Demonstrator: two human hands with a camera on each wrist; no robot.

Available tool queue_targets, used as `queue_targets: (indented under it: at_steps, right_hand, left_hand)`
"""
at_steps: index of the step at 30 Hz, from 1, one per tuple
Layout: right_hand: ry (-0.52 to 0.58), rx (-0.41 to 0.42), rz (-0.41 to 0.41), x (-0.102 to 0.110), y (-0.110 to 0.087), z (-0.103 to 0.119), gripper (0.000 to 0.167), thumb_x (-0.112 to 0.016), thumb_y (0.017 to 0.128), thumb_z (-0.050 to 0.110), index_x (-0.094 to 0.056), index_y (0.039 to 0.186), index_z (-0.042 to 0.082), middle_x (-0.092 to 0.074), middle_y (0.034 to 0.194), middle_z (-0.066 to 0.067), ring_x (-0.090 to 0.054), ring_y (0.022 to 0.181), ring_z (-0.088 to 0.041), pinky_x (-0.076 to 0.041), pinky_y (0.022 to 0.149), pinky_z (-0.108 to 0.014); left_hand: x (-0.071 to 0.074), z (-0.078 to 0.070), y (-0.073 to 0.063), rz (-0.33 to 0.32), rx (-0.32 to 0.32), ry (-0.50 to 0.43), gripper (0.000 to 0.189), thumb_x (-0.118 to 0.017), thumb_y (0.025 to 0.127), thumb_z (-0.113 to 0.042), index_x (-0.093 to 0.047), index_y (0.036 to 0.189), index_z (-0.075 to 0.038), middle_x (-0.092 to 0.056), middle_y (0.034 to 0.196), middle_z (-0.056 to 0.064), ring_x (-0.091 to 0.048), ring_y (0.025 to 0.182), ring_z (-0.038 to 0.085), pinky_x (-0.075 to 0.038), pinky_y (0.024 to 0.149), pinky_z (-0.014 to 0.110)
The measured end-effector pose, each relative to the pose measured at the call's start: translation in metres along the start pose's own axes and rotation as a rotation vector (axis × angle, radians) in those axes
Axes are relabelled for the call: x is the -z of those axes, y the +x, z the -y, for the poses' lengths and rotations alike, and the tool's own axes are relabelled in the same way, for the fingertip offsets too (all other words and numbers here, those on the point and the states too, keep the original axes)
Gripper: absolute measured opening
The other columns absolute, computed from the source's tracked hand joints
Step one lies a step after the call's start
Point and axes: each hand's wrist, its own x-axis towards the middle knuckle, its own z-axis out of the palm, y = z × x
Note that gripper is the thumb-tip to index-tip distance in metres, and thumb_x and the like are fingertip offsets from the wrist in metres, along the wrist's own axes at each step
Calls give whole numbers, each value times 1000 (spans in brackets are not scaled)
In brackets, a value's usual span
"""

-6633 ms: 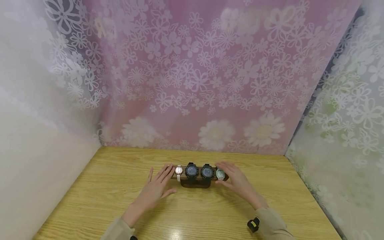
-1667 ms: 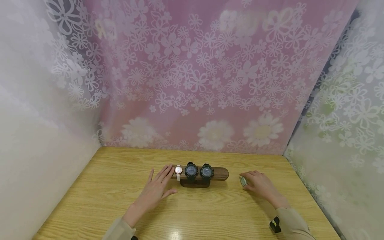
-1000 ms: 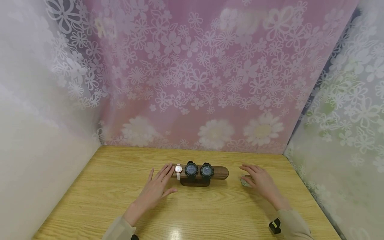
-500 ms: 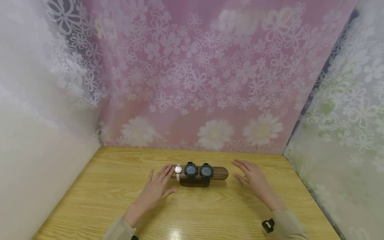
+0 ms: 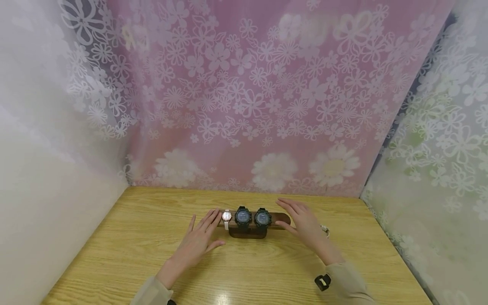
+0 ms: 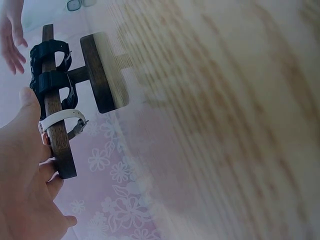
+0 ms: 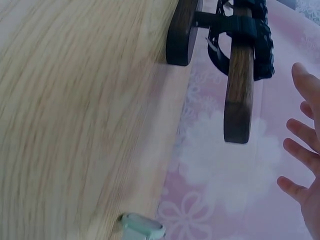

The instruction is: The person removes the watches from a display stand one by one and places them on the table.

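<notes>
A dark wooden watch stand stands on the table, its bar lying crosswise. On the bar sit a white-strapped wristwatch at the left and two black digital watches, side by side, in the middle. My left hand rests its extended fingers on the bar's left end, beside the white-strapped watch. My right hand hovers by the bar's bare right end, fingers spread and holding nothing. A mint-green watch lies on the table right of the stand, partly hidden behind my right hand in the head view.
The wood-grain table is bounded at the back by a pink flowered curtain. A pale wall closes the left side, and a flowered sheet hangs along the right.
My right hand took the mint-green watch off the bar's right end, set it down to the right and let go. Now it is back at the bar. The left hand has stayed put.
</notes>
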Motion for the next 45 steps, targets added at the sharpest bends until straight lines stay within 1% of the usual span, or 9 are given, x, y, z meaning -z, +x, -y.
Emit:
queue_targets:
  at_steps: [2,9,14,18,25,29,35,42,45]
  right_hand:
    - [-6,0,9,-4,2,4,67,-63,96,53,-54,147,10,-58,143,-11,-58,124,-36,-46,101,-60]
    - [38,-29,76,-11,9,21,75,-79,86,41,-51,149,11,-53,149,-9,-56,127,-35,-45,104,-61]
    - [51,-67,168,-18,11,27,77,-74,90,45,-43,155,17,-46,155,-5,-50,135,-32,-41,111,-57]
    - [51,-56,192,-25,13,31,77,-73,90,47,-43,155,17,-47,155,-7,-49,137,-32,-40,112,-56]
    - [15,-55,251,-33,15,34,77,-68,92,53,-43,155,17,-47,155,-5,-47,139,-26,-39,112,-55]
    - [19,-52,242,-36,17,35,73,-70,92,50,-47,152,15,-52,151,-6,-49,137,-28,-41,111,-54]
    - [34,-70,228,-35,17,35,68,-72,92,47,-51,149,17,-56,145,-5,-53,133,-28,-42,110,-52]
    - [35,-70,212,-32,14,31,69,-76,89,45,-52,148,17,-59,141,-6,-55,130,-30,-43,109,-55]
    - [45,-68,199,-30,12,29,71,-77,87,44,-53,148,16,-60,139,-8,-56,129,-32,-44,107,-56]
  left_hand:
    - [0,0,0,2,6,-16,86,-65,96,-49,-27,161,-9,-18,168,6,-23,153,30,-11,120,67]
    - [0,-1,0,0,8,-21,86,-65,95,-49,-27,161,-9,-20,168,7,-22,154,28,-11,120,66]
    - [0,-1,-1,0,12,-21,86,-65,95,-50,-27,161,-10,-17,168,4,-21,154,27,-11,121,66]
    - [0,-1,0,-8,8,-21,86,-66,95,-49,-28,161,-9,-18,168,5,-22,154,28,-12,120,66]
    - [0,-1,0,0,12,-15,86,-64,95,-50,-27,161,-10,-17,168,4,-19,154,25,-10,121,65]
    - [0,-1,0,2,13,-19,86,-64,96,-51,-27,161,-9,-17,168,4,-20,154,26,-10,121,65]
    - [0,-1,0,-6,9,-10,85,-63,96,-52,-28,161,-9,-18,168,5,-20,154,25,-11,121,65]
    - [0,0,0,1,7,-3,85,-61,96,-53,-27,161,-9,-18,168,5,-19,155,25,-11,121,65]
    - [0,0,-1,-3,2,-2,85,-62,96,-52,-27,161,-9,-18,168,5,-22,154,28,-12,121,66]
